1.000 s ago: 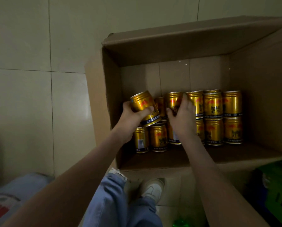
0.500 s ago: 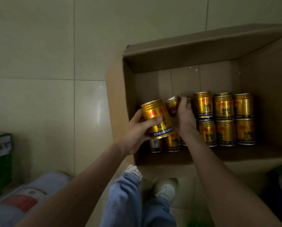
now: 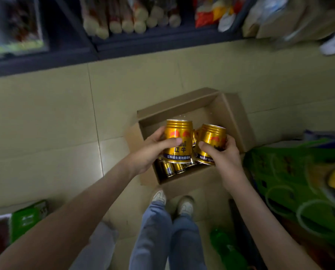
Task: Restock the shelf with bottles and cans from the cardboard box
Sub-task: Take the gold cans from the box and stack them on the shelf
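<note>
An open cardboard box (image 3: 232, 115) sits on the tiled floor in front of my feet. Several gold cans (image 3: 171, 168) remain in its near left corner. My left hand (image 3: 153, 152) grips one gold can (image 3: 178, 139) upright above the box. My right hand (image 3: 221, 154) grips a second gold can (image 3: 211, 140), tilted, right beside the first. A dark shelf (image 3: 162, 41) runs along the top of the view, stocked with rolls and packets.
Green crates and packaging (image 3: 299, 182) crowd the right side. A green bottle (image 3: 227, 248) lies by my right leg. A green pack (image 3: 26, 217) sits at the lower left. Open tiled floor (image 3: 55, 123) lies between the box and the shelf.
Both hands have lifted their cans up out of the box. My view has risen and pulled back, so the shelf now shows at the top and the box looks smaller.
</note>
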